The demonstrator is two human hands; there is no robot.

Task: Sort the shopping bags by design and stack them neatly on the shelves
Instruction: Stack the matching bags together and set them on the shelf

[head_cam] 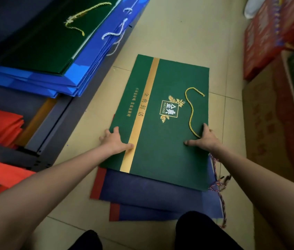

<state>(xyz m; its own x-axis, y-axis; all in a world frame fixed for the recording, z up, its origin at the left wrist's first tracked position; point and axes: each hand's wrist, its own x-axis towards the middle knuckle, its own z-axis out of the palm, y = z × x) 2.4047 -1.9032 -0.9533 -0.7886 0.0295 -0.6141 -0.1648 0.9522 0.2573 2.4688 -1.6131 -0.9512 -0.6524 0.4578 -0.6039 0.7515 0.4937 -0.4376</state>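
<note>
Beige floor tiles [182,38] run up the middle of the frame between a dark metal shelf unit [52,123] on the left and cardboard boxes [272,112] on the right. At centre, a flat green shopping bag [162,141] with a gold stripe, a gold-and-white logo and a yellow cord handle [191,109] lies on top of 2 navy bags with red edges [153,193], all on the floor. The person's left hand [114,141] grips the green bag's left edge, thumb lying on the gold stripe and fingers wrapped over the side. The right hand [204,139] holds the bag's right edge, thumb stretched flat across the green face just beside the cord. Multicoloured cord handles [218,184] trail from under the green bag at lower right. At upper left, another green bag [40,38] tops a stack of blue bags [67,82] on a shelf; red bags [0,127] fill the shelf below, at the left edge. Red printed boxes [268,38] stand at upper right.
</note>
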